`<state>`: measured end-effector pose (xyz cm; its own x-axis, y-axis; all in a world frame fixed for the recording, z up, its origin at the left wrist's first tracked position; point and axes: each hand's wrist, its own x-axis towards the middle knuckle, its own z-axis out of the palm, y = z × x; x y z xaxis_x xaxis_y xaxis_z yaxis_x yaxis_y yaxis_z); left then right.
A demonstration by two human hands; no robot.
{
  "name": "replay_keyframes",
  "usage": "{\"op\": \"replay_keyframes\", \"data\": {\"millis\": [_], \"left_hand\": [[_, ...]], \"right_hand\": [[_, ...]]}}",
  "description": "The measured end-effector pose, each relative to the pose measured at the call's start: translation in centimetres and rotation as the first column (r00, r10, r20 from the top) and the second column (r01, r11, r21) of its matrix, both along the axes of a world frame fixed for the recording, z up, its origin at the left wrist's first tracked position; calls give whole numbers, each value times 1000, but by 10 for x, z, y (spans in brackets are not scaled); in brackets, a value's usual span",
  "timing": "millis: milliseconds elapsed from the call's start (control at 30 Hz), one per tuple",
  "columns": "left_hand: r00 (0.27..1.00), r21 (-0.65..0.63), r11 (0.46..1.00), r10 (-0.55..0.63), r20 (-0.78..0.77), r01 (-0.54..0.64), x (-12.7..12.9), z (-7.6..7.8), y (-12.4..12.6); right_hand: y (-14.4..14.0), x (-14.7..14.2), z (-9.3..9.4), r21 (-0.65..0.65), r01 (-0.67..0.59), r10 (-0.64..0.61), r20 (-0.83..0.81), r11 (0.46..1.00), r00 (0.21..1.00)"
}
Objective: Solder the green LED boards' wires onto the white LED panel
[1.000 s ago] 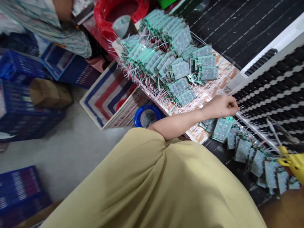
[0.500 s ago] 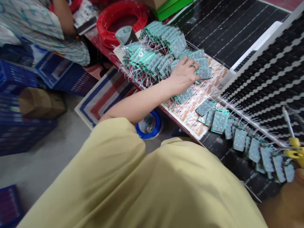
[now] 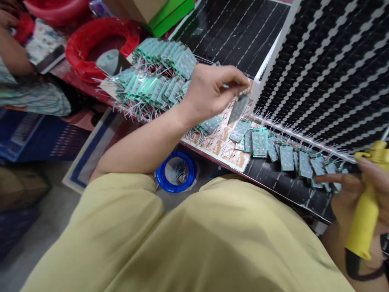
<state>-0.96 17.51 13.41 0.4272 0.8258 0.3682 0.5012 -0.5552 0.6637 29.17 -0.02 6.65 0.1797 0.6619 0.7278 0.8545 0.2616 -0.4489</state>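
My left hand (image 3: 209, 91) pinches a small green circuit board (image 3: 238, 107) by its wires and holds it just above the patterned sheet (image 3: 226, 148). Behind that hand lies a heap of like boards (image 3: 154, 83) with white wire leads. A row of the same boards (image 3: 288, 156) lies along the foot of the black dotted panel (image 3: 328, 69). At the right edge my right hand (image 3: 361, 190) grips a yellow-handled tool (image 3: 364, 211).
A red ring-shaped basket (image 3: 100, 44) and a green box (image 3: 170, 14) stand at the back left. A blue roll (image 3: 176, 176) sits on the floor under the table edge. Another person's arm (image 3: 13, 52) is at the far left, with blue crates (image 3: 27, 134) below.
My left hand went from the row of boards to the heap, took one board, and now lifts it toward the panel. My right hand with the yellow tool has come further into view.
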Motion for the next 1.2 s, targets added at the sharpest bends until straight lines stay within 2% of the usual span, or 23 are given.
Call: {"op": "replay_keyframes", "data": {"millis": [67,167,233,267,367,433,467,567,667,700,767,833,900,967,1033,1133,1200], "left_hand": [[981,-173,983,-31,192,65,21,6,-27],[909,-398,890,-39,416,220,57,1,-60],[868,-495,821,-1,497,285,79,-10,-72],[848,-525,796,26,529,302,87,-17,-76],[786,-543,769,87,612,337,99,-40,-77],[774,-517,777,63,630,358,99,-53,-74],[791,-500,786,23,611,364,98,-57,-73],[874,-393,853,-138,465,344,98,-58,-74],[910,-307,901,-183,372,307,109,-48,-75],[909,-326,893,-178,376,310,114,-45,-74],[899,-416,839,-178,401,352,124,-42,-69],[878,-499,768,-165,450,400,131,-45,-63],[856,-542,732,-108,506,413,134,-53,-61],[834,-540,747,-36,551,389,134,-62,-62],[816,-468,814,-12,578,344,131,-68,-67],[816,-264,924,-81,572,276,126,-69,-71],[834,-210,944,-106,541,256,124,-65,-71]], "right_hand": [[13,-10,5,76,-147,145,30,986,989],[23,-28,11,22,-316,317,-68,948,946],[23,-37,11,10,-313,313,-79,950,947],[22,-40,10,40,-271,272,-56,962,961],[16,-39,5,145,-110,116,-32,983,993],[13,-34,2,164,-45,53,-43,985,998],[12,-31,1,164,-32,37,-28,986,999],[12,-26,1,134,-37,27,77,990,997],[13,-28,1,79,-92,79,155,993,985],[14,-29,1,68,-114,101,172,991,980],[13,-30,1,70,-147,130,199,987,971],[12,-30,1,79,-149,131,202,986,971],[10,-28,2,81,-124,109,163,989,981],[9,-27,3,90,-92,82,116,992,990],[8,-27,4,92,-66,57,91,994,994],[10,-27,4,75,-44,37,85,996,996],[11,-29,3,72,-55,47,98,996,994]]}}
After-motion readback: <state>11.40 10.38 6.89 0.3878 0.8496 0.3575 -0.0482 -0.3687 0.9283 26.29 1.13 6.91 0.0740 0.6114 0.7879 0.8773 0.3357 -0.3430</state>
